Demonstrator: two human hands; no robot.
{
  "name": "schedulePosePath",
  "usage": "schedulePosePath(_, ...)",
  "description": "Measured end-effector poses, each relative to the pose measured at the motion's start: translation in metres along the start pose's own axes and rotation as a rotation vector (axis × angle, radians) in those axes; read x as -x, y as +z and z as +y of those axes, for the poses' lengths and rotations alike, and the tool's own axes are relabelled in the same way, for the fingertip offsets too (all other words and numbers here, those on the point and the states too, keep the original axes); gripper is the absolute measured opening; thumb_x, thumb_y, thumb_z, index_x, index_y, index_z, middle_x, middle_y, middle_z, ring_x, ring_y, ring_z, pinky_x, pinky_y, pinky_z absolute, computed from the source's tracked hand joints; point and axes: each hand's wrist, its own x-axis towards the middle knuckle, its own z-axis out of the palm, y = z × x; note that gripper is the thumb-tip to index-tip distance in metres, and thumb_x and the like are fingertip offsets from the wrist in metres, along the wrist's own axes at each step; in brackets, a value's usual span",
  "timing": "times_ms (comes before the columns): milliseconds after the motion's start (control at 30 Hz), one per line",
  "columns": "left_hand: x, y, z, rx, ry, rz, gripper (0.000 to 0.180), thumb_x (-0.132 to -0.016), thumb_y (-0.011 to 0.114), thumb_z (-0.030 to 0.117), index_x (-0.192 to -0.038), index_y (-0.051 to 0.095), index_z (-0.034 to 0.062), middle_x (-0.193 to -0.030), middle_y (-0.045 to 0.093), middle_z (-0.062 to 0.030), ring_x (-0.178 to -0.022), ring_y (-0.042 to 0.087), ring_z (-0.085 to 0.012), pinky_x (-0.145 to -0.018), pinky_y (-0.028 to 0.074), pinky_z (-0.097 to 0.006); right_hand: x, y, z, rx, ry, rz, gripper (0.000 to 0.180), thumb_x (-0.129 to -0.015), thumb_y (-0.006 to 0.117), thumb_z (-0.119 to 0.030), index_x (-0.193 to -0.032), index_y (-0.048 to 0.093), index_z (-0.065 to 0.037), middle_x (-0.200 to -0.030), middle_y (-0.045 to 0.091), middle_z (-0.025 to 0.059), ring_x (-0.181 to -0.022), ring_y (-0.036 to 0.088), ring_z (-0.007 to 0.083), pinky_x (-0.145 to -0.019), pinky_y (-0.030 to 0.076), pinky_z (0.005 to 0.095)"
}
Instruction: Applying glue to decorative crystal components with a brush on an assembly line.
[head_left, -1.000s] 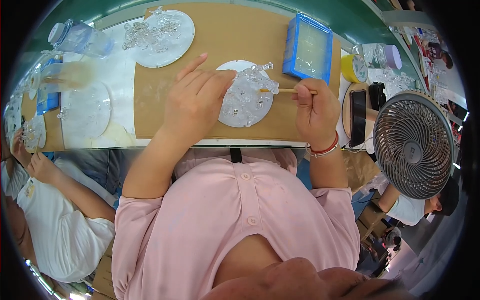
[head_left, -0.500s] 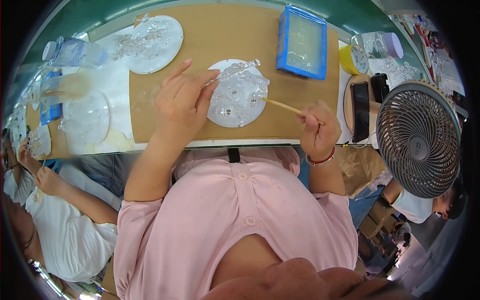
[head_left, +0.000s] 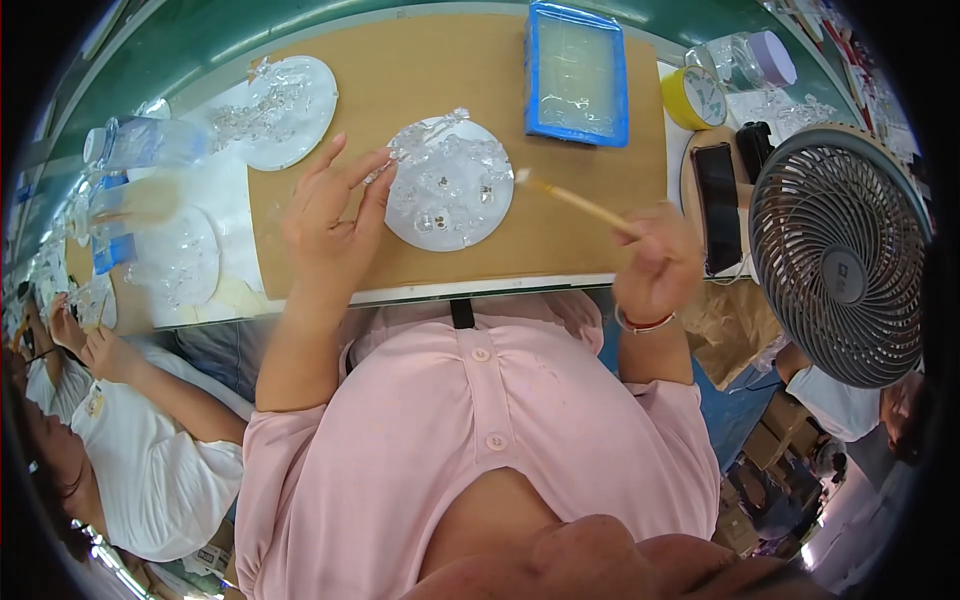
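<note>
Thumb and forefinger of my left hand (head_left: 335,215) are pinched at the left rim of a round white plate (head_left: 405,228), on a small clear piece that they partly hide. Clear, glassy plastic pieces (head_left: 465,180) lie heaped on this plate, a few with small dark spots. A longer clear piece lies along its upper edge. My right hand (head_left: 655,255), slightly blurred, is closed round a thin wooden stick (head_left: 585,205). The stick points left, its tip just off the plate's right side, with a small whitish bit at the end.
Brown cardboard (head_left: 560,245) covers the table. Behind stands a blue tray (head_left: 532,100) of pale, shiny material. To the right are yellow tape (head_left: 685,100), a phone (head_left: 715,210) and a fan (head_left: 840,270). Another plate (head_left: 290,155) holds clear pieces; a co-worker (head_left: 150,460) sits left.
The stick's tip has left the pieces on the plate and now hangs beside its right rim, with a whitish bit on it. My left hand has shifted to the plate's left edge.
</note>
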Motion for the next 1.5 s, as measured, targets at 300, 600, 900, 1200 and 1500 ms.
schedulePosePath(300, -0.001, -0.001, 0.002, -0.039, -0.044, -0.025, 0.014, -0.076, 0.073, 0.003, -0.089, 0.069, 0.0055, -0.088, 0.07, -0.0038, -0.092, 0.066, -0.0284, -0.087, 0.052, -0.037, -0.041, -0.006, 0.024, 0.16, 0.12, 0.167, 0.022, -0.098, 0.049, -0.02, -0.095, 0.052, 0.002, -0.077, 0.061, 0.0091, -0.063, 0.055, 0.0106, -0.06, 0.045, 0.0213)
schedulePosePath(600, -0.001, -0.001, 0.003, -0.067, -0.063, -0.037, 0.014, -0.076, 0.072, 0.004, -0.09, 0.069, 0.0061, -0.09, 0.07, -0.0028, -0.098, 0.065, -0.0295, -0.084, 0.052, -0.036, -0.045, -0.001, 0.035, 0.154, 0.079, 0.139, 0.016, -0.097, 0.05, -0.015, -0.096, 0.053, 0.001, -0.078, 0.062, 0.0075, -0.064, 0.056, 0.0087, -0.061, 0.046, 0.0209)
schedulePosePath(900, 0.0, -0.005, -0.002, -0.057, -0.106, -0.001, 0.013, -0.077, 0.073, 0.006, -0.09, 0.07, 0.0081, -0.091, 0.071, -0.0016, -0.1, 0.065, -0.029, -0.076, 0.052, -0.033, -0.038, -0.01, 0.015, 0.05, 0.082, 0.289, 0.023, -0.098, 0.048, -0.021, -0.098, 0.051, 0.001, -0.075, 0.06, 0.0126, -0.064, 0.055, 0.0137, -0.059, 0.046, 0.0236)
schedulePosePath(1200, -0.003, -0.005, -0.003, -0.079, -0.076, -0.02, 0.012, -0.077, 0.073, 0.007, -0.09, 0.07, 0.0077, -0.089, 0.071, -0.0009, -0.1, 0.065, -0.0297, -0.074, 0.052, -0.033, -0.022, 0.018, 0.011, -0.094, 0.015, 0.035, 0.019, -0.097, 0.049, -0.019, -0.095, 0.052, 0.0, -0.075, 0.059, 0.0108, -0.061, 0.054, 0.0149, -0.056, 0.044, 0.0247)
schedulePosePath(1500, -0.002, -0.005, -0.003, -0.084, -0.08, -0.009, 0.012, -0.076, 0.073, 0.006, -0.087, 0.069, 0.0066, -0.089, 0.071, -0.0008, -0.097, 0.066, -0.0297, -0.078, 0.053, -0.033, -0.03, 0.035, 0.028, -0.066, 0.038, -0.018, 0.013, -0.096, 0.049, -0.011, -0.094, 0.054, 0.0, -0.078, 0.061, 0.0094, -0.063, 0.059, 0.013, -0.057, 0.047, 0.0226)
